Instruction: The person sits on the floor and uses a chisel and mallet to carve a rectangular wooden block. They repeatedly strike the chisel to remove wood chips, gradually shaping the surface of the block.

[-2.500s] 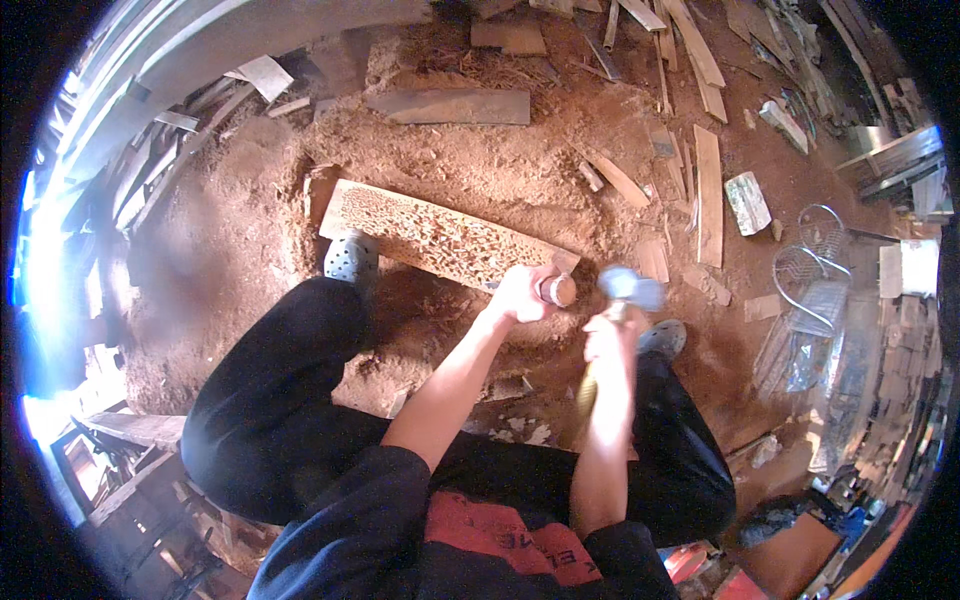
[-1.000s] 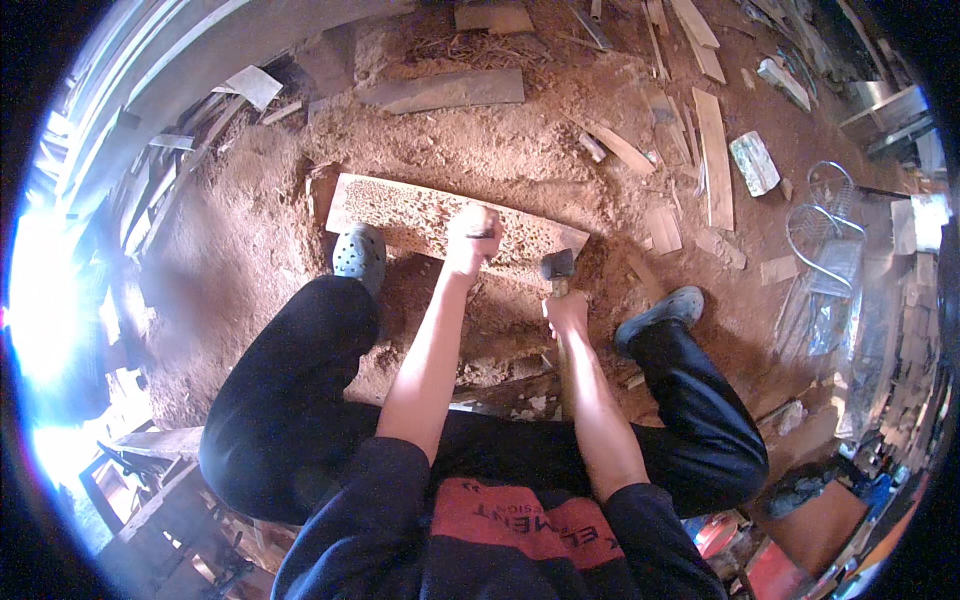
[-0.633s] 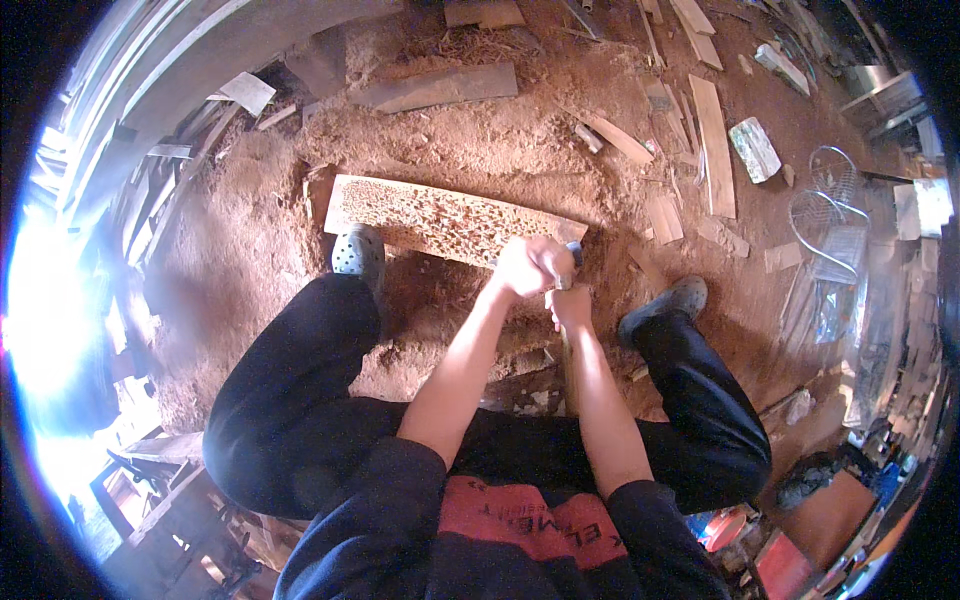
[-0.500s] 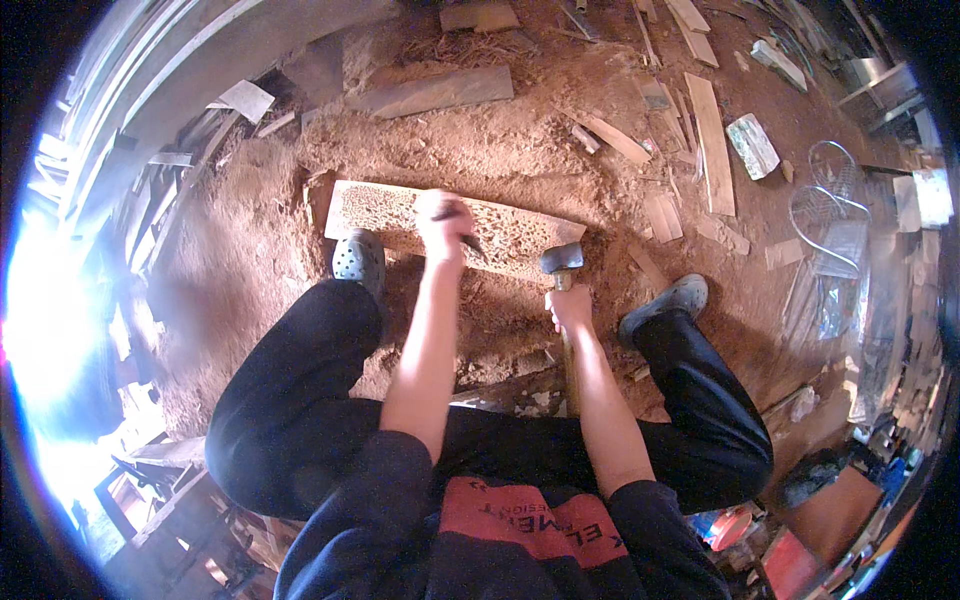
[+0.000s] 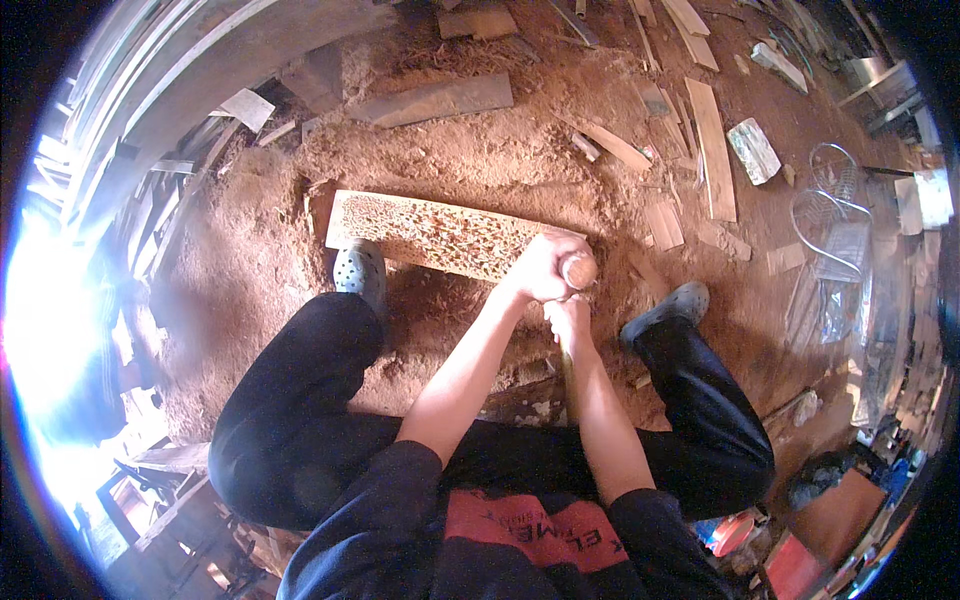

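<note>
While both hands (image 5: 536, 270) (image 5: 568, 318) clench wooden handles (image 5: 580, 268) | carved board (image 5: 430, 232) lies lengthwise left-to-right | right end nearer

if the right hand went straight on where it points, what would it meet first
Most likely the left hand, just ahead of the right hand in the picture and gripping a round-ended wooden handle. Depth is unclear from this one view, so the right hand might pass beneath.

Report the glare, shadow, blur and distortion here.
Head view: white glare burns out the left edge; strong light falls on the left hand and carved wooden board. Head view: shadow along the board's near side; a hazy smudge softens the dirt floor at left; fisheye bows edges near the rim; corners go black.
</note>
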